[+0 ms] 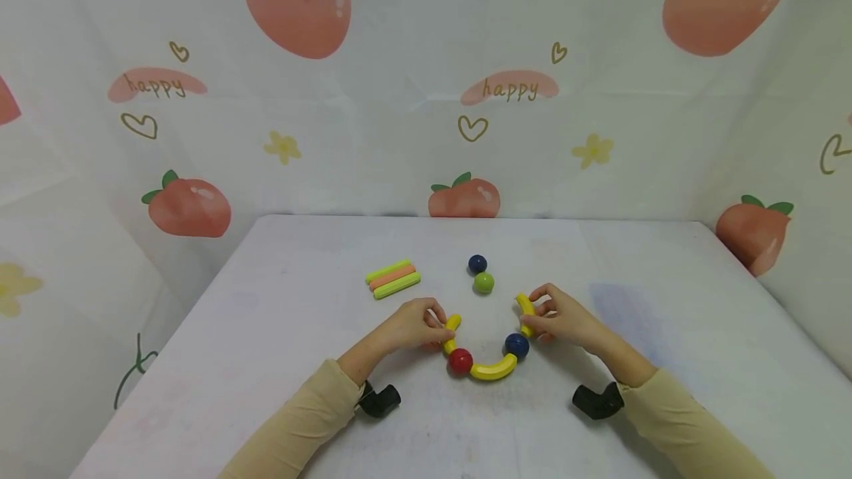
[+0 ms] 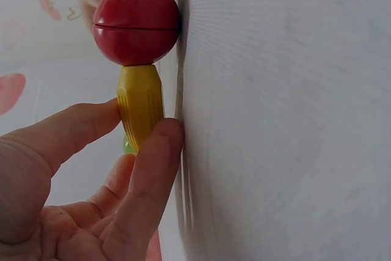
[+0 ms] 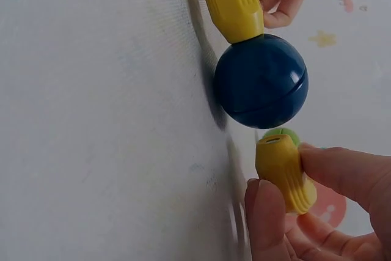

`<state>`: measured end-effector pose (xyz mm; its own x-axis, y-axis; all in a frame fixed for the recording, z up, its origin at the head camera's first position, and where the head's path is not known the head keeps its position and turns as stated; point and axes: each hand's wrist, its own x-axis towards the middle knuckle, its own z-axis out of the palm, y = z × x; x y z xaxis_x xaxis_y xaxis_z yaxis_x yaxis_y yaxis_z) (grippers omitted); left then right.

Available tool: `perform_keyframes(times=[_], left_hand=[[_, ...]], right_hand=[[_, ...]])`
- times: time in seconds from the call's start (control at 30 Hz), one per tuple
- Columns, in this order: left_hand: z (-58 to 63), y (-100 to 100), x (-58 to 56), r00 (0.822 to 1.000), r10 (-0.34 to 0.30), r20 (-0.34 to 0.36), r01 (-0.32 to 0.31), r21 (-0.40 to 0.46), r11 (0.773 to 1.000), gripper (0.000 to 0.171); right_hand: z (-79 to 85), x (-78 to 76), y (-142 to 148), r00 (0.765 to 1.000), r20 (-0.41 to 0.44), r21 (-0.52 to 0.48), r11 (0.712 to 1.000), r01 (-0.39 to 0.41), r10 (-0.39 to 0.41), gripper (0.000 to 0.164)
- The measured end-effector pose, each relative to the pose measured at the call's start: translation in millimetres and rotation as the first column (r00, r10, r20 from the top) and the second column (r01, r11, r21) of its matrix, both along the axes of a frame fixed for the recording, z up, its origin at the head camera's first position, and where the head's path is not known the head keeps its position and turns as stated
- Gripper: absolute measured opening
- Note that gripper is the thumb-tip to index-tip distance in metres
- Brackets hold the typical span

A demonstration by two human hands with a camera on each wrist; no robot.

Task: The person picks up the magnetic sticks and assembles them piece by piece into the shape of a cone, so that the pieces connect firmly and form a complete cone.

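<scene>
My left hand [image 1: 421,322] pinches a yellow curved rod [image 2: 140,102] between thumb and finger. One end of that rod meets a red ball [image 1: 460,361]. From the red ball a second yellow curved rod [image 1: 494,369] runs to a dark blue ball [image 1: 516,346], so these pieces form a U-shaped chain on the table. Between the thumb and fingers of my right hand [image 1: 562,316] is another yellow curved rod [image 3: 284,172]. In the right wrist view its near end, with a small metallic spot, stands just apart from the blue ball [image 3: 261,80].
Behind the chain lie another dark blue ball [image 1: 477,264] and a green ball [image 1: 484,283], close together. Farther left, two yellow-green sticks and an orange stick [image 1: 393,276] lie side by side. The white table [image 1: 319,257] ends at a patterned cloth backdrop [image 1: 399,131].
</scene>
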<state>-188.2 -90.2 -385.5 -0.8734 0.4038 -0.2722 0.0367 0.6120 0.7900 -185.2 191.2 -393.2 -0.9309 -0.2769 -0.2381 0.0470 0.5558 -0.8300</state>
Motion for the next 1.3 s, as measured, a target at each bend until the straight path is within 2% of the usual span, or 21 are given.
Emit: perform_keyframes(times=[0.5, 0.67, 0.87, 1.1, 1.3], left_hand=[[0.1, -1.3, -0.2, 1.0, -0.009, -0.008, 0.009, -0.004, 1.0, 0.023], [-0.5, -0.7, -0.8, 1.0, -0.011, -0.006, 0.011, -0.007, 1.0, 0.025], [0.6, 0.9, -1.9, 0.999, -0.028, -0.019, 0.027, -0.056, 0.998, 0.037], [0.8, 3.2, -2.2, 0.997, -0.07, 0.009, 0.071, -0.072, 0.995, 0.05], [2.2, 5.3, -1.0, 0.993, -0.114, 0.037, 0.116, -0.065, 0.991, 0.049]], right_hand=[[-1.7, 1.8, -3.5, 0.999, 0.02, -0.038, 0.999, -0.032, 0.032, 0.052], [1.0, 4.0, -6.1, 0.997, 0.04, 0.014, 0.998, -0.061, 0.061, 0.065], [4.6, 8.3, -12.0, 0.995, 0.01, 0.102, 0.99, -0.1, 0.1, 0.074], [7.4, 10.3, -18.7, 0.992, -0.018, 0.132, 0.984, -0.123, 0.127, 0.072], [8.7, 10.5, -19.7, 0.992, -0.046, 0.166, 0.98, -0.112, 0.121, 0.068]])
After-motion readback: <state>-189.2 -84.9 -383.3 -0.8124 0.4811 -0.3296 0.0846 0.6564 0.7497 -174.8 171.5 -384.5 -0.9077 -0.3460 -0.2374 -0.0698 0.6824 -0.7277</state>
